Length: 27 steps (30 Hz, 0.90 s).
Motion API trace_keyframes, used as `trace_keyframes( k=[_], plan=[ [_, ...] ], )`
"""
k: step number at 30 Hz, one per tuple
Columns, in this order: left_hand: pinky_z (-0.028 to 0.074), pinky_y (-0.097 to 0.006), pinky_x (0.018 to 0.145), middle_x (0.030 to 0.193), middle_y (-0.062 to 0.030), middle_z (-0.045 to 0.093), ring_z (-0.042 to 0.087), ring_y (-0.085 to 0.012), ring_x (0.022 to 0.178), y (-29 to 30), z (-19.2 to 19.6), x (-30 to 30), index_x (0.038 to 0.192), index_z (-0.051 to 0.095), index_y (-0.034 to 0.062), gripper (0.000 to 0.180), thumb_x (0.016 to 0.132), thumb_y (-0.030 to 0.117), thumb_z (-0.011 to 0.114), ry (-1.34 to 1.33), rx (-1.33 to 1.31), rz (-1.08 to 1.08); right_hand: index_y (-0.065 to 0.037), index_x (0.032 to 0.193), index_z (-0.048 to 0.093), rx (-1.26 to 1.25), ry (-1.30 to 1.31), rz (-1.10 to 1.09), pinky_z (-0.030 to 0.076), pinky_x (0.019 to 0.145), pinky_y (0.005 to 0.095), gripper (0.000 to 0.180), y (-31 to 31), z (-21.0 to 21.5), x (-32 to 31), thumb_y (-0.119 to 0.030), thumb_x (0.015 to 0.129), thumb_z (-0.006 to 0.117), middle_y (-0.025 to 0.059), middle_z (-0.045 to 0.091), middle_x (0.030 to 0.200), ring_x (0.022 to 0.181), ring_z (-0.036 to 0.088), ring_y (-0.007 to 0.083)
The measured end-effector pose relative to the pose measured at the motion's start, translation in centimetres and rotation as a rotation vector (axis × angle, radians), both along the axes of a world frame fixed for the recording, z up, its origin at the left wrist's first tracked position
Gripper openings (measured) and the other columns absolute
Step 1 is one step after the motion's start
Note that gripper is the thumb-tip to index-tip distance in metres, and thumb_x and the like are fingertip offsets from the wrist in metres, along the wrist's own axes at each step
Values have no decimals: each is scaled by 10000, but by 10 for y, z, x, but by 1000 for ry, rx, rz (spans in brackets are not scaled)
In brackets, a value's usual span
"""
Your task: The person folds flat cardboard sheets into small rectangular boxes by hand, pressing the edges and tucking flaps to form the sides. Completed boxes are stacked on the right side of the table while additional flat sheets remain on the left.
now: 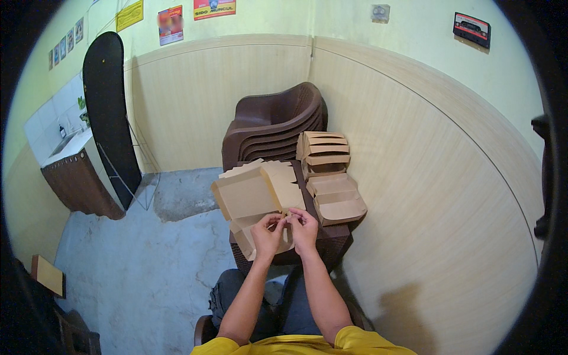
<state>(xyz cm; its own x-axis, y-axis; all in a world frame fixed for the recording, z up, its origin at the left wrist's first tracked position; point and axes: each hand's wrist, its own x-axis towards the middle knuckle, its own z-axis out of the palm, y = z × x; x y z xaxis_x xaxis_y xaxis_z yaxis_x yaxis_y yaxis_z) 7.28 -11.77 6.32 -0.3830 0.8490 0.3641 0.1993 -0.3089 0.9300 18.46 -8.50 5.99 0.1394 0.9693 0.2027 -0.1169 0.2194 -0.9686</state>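
Pale, wood-like walls [408, 160] stand around stacked brown chairs [266, 127] and a brown desk [331, 241]. On it, poking past its left edge, the open cardboard box [244, 192] looks light, a bit stiff and easy to crease, so hold it by its edges. The left hand [268, 234] and right hand [305, 232] both seem to pinch one bit of it.

Before you stands a stack of brown chairs [272, 127]. Behind it and to its right, pale wood-look panelling [219, 100] meets light-green upper walls [272, 21]. To its left, a tall black board [105, 118] stands by a sink counter [77, 145] on worn bluish floor [136, 266].
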Motion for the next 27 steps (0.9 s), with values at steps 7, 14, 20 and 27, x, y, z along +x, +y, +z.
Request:
trace_keyframes(
  k=[7, 14, 20, 27],
  plan=[
    [604, -294, 847, 991, -117, 821, 767, -140, 898, -3, -11, 2, 1137, 801, -34, 192, 974, 60, 765, -90, -56, -17, 57, 1225, 712, -57, 110, 59, 543, 813, 250, 298, -4, 5, 2, 66, 927, 727, 32, 712, 905, 827, 651, 93],
    [600, -283, 841, 985, -98, 820, 759, -125, 901, 2, -20, -1, 1129, 804, -27, 184, 977, 70, 768, -174, -10, -93, 58, 1184, 705, -73, 112, -31, 527, 772, 236, 276, -4, 7, -7, 56, 913, 755, 27, 714, 873, 805, 656, 90],
    [603, -280, 830, 971, -96, 818, 764, -126, 886, 1, -19, -5, 1069, 797, -42, 165, 961, 83, 786, -140, -48, -126, 63, 1173, 703, -9, 118, -45, 525, 763, 237, 264, -1, -1, -7, 57, 914, 753, 28, 713, 869, 793, 653, 91],
    [609, -285, 830, 952, -97, 812, 771, -140, 878, 5, -19, -7, 1024, 786, -41, 150, 955, 92, 794, -188, -86, -135, 40, 1152, 744, 24, 96, -72, 534, 752, 253, 257, 7, -15, -5, 54, 898, 775, 42, 744, 883, 803, 674, 97]
  ],
)
